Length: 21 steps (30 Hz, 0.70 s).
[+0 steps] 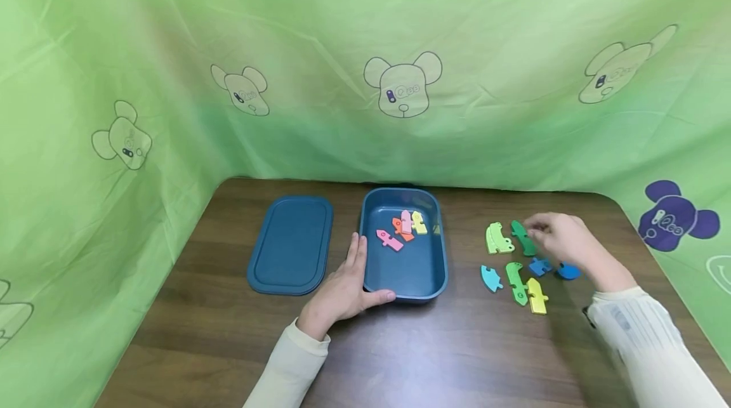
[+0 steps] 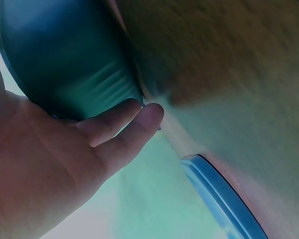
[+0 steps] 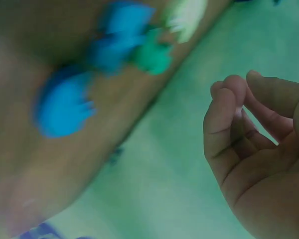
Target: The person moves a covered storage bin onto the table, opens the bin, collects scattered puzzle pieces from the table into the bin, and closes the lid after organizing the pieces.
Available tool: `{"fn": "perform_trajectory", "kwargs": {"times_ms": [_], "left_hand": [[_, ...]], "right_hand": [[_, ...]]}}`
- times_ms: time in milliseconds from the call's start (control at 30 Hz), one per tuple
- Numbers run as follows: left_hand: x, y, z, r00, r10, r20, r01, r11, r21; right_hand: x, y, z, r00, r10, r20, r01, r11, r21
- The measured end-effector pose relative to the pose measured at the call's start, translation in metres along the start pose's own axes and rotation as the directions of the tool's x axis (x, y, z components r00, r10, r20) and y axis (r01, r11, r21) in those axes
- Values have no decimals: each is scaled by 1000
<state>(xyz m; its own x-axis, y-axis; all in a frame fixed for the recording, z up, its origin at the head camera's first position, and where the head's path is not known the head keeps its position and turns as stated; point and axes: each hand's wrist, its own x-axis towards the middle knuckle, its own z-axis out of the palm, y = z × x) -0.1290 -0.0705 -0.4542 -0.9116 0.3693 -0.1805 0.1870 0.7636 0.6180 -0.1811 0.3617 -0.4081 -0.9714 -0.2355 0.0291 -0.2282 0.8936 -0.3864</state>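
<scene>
Along the left wall and front corner of a blue box (image 1: pixel 407 275) rests my left hand (image 1: pixel 342 287), fingers extended and thumb at the front rim. The left wrist view shows its fingers (image 2: pixel 132 132) against the box's outer side. Pink (image 1: pixel 389 240), orange (image 1: pixel 407 236) and yellow (image 1: pixel 419 223) puzzle pieces lie inside. My right hand (image 1: pixel 562 240) is over the right side of the table, nearest a dark green puzzle piece (image 1: pixel 522 238). Its fingers (image 3: pixel 222 124) are loosely bent near the thumb, and nothing shows between them.
Left of the box lies a flat blue lid (image 1: pixel 294 243). Around the right hand are light green (image 1: pixel 498 240), cyan (image 1: pixel 490 278), green (image 1: pixel 516 284), yellow (image 1: pixel 537 297) and blue (image 1: pixel 539 266) pieces. A green cloth (image 1: pixel 320 141) hangs behind the wooden table (image 1: pixel 411 357).
</scene>
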Motion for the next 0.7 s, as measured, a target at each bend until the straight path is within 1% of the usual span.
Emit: {"fn": "perform_trajectory", "kwargs": {"times_ms": [67, 167, 267, 333, 533, 700], "left_hand": [[-1, -1, 1, 1000, -3, 2, 3, 1000, -4], [-2, -2, 1, 1000, -4, 3, 4, 1000, -8], [-2, -2, 1, 1000, 3, -1, -3, 1000, -10], [-2, -2, 0, 1000, 7, -3, -7, 1000, -11], [-2, 0, -2, 1000, 8, -1, -8, 1000, -10], [0, 1, -1, 1000, 17, -4, -17, 1000, -3]], "right_hand": [[-12, 14, 5, 1000, 7, -1, -7, 1000, -13], [-27, 31, 13, 1000, -4, -9, 4, 999, -51], [-38, 42, 20, 1000, -6, 0, 6, 997, -74], [-43, 47, 25, 1000, -13, -2, 13, 996, -89], [-47, 51, 32, 1000, -5, 21, 8, 993, -120], [-51, 46, 31, 998, 48, 42, -43, 992, -116]]}}
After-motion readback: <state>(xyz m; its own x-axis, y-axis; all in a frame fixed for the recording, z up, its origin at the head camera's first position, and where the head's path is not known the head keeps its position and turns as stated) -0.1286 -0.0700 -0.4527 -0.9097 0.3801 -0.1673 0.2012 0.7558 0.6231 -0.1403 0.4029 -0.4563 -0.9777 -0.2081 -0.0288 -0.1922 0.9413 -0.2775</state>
